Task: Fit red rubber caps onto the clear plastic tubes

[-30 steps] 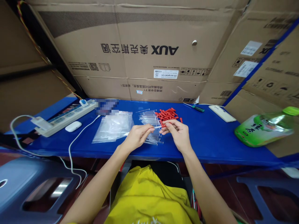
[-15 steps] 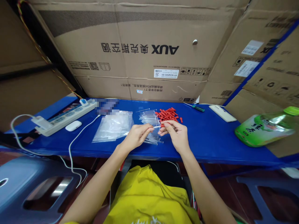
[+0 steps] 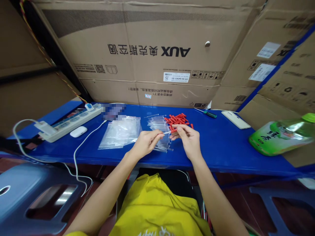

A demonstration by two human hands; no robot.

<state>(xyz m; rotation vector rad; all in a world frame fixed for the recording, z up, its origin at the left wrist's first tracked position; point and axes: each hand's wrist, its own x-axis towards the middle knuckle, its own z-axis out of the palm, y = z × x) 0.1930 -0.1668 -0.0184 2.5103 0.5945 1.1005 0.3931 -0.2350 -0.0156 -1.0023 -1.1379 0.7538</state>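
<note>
My left hand (image 3: pixel 149 141) pinches a thin clear tube (image 3: pixel 167 132) between thumb and fingertips. At the tube's right end sits a red rubber cap (image 3: pixel 174 130), with my right hand (image 3: pixel 189 139) closed on it by thumb and fingers. How deep the tube goes into the cap cannot be made out. Beneath and behind my hands lies a row of loose clear tubes (image 3: pixel 157 123). A pile of red caps (image 3: pixel 179 118) is just beyond my right fingers.
Clear plastic bags (image 3: pixel 120 132) lie left of the tubes on the blue table (image 3: pixel 216 150). Farther left are a white earphone case (image 3: pixel 78 131) and a power strip (image 3: pixel 71 123). A screwdriver (image 3: pixel 210 114), a phone (image 3: pixel 235 119) and a green bottle (image 3: pixel 275 137) are at right.
My right fingers have shifted slightly, and more of the red cap shows between them. Both hands stay together over the tubes; the whole view has moved a little.
</note>
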